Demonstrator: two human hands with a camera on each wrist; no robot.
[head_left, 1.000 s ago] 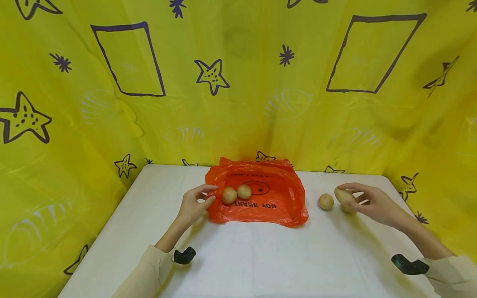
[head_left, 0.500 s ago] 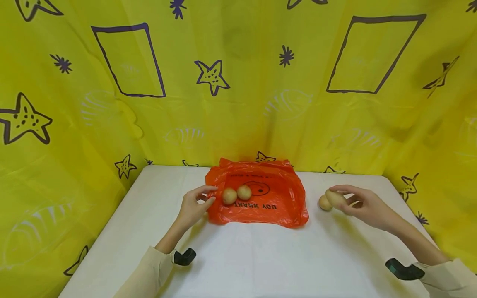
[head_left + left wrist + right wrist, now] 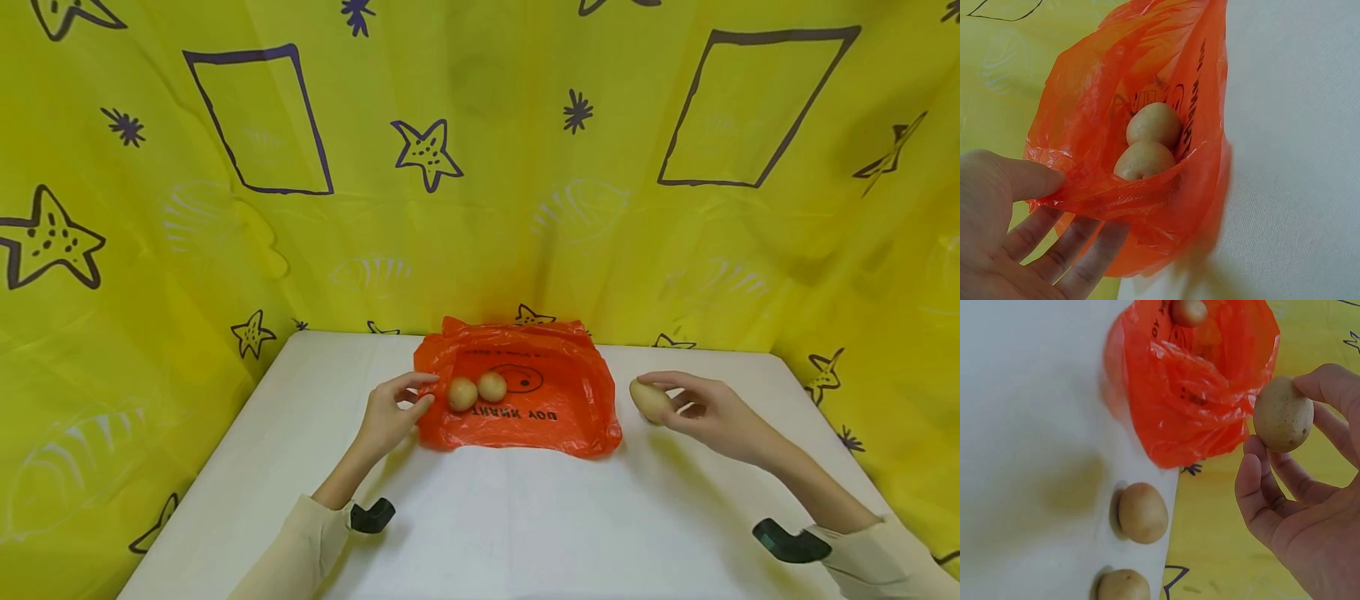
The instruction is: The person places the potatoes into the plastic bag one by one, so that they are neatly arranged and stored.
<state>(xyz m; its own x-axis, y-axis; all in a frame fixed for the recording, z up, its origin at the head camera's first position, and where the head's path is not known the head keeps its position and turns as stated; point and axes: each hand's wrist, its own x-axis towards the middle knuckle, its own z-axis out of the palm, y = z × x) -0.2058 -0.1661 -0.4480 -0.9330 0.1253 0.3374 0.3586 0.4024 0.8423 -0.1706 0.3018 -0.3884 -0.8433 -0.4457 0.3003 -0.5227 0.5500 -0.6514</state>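
A red plastic bag [image 3: 540, 429] lies open on the white table with two potatoes [image 3: 1154, 125] inside. My left hand [image 3: 392, 412] pinches the bag's left rim between thumb and fingers; in the left wrist view the thumb lies over the film and the fingers are behind it. Just right of the bag, my right hand [image 3: 716, 417] holds another potato [image 3: 1284, 414] by its fingertips, raised above the table. Two further potatoes [image 3: 1142, 513] rest on the table in the right wrist view; in the head view the held potato and hand hide them.
A white-covered table [image 3: 510, 517] carries everything. Yellow curtain [image 3: 495, 242] printed with starfish and fish stands close behind the bag and along both sides. A dark wrist device [image 3: 791, 542] sits on each sleeve.
My right hand has lifted a potato and moved it left toward the bag, over the potato beside it. My left hand and the bag have stayed in place.
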